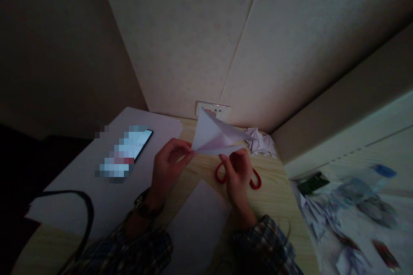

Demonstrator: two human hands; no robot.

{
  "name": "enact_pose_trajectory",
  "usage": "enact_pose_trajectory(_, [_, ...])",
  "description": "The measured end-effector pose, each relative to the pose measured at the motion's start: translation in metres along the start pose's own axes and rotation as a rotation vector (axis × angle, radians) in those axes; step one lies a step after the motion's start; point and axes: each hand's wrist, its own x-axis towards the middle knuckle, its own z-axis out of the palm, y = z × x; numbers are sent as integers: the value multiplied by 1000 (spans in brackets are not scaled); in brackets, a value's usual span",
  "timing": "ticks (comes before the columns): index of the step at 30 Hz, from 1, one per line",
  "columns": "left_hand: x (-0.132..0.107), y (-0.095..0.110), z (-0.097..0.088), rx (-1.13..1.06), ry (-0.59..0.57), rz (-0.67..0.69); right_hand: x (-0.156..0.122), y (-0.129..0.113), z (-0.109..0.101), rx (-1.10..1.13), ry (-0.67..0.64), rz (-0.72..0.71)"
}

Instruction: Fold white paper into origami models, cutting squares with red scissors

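The left hand is pinching a folded white paper by its left corner, fingertips nearly closed; the right hand, thumb against curled fingers, is holding its lower edge. Around it, folded pieces are lying at three o'clock, red handles (flanking the right hand) at five, a loose sheet at six, a phone at nine.

Phone lies left, scissors apparently under held paper.

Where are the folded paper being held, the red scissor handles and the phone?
Folded paper [209,135]: head view, on its pale face, near the middle.
Red scissor handles [256,187]: head view, on the bottom of the rightmost loop.
Phone [129,153]: head view, on its lit, partly pixelated screen.
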Motion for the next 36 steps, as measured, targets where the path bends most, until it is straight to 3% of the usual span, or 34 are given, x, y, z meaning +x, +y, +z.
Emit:
enact_pose_trajectory(5, [2,-3,0,-56,-17,-155,3,-6,4,51,47,96])
enact_pose_trajectory(14, [4,-5,1,-27,-147,-341,7,-5,7,45,-45,183])
enact_pose_trajectory(22, [5,-3,-3,34,-164,-380,9,-6,5,-29,-144,291])
enact_pose_trajectory(31, [9,-4,-3,17,-208,-443,11,-6,2,-94,-152,322])
enact_pose_trajectory(36, [11,-5,-5,73,-261,-415,13,-2,1,-108,-161,339])
